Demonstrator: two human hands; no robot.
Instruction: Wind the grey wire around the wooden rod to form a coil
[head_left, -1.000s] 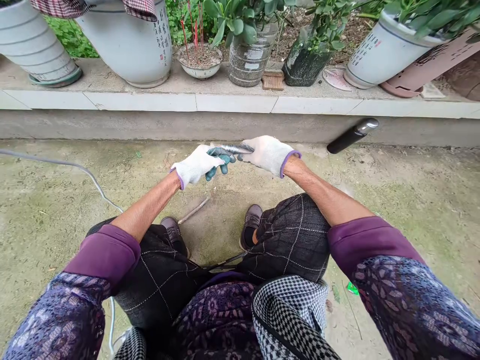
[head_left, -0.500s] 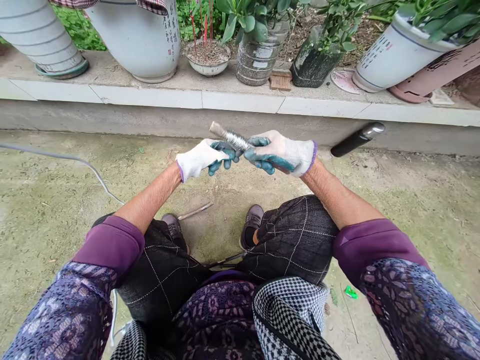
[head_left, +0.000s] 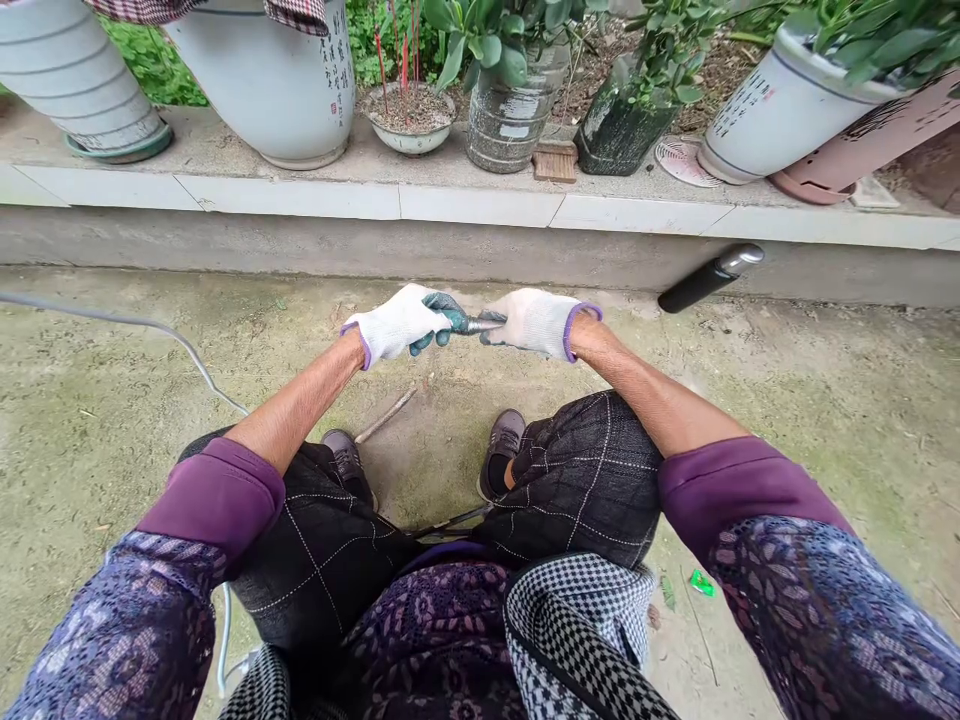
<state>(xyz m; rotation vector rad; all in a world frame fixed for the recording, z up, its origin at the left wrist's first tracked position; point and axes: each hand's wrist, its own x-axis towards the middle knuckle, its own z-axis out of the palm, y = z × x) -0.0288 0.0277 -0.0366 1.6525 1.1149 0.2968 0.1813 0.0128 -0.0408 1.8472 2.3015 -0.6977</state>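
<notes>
Both of my hands wear white knit gloves with teal-coated fingers and purple cuffs. My left hand and my right hand are closed round the two ends of a short grey rod wound with wire, held level in front of my knees. Only a small piece of the rod shows between the gloves. I sit low, with my shoes on the concrete ground.
A tiled ledge carries white ceramic pots, a small bowl with red sticks and potted plants. A black and silver cylinder lies against the ledge. A grey cable runs at left; a thin stick lies near my foot.
Half a second ago the rod was tilted up to the left, its end sticking out above my left hand. Now it lies level and my right palm has rolled face down.
</notes>
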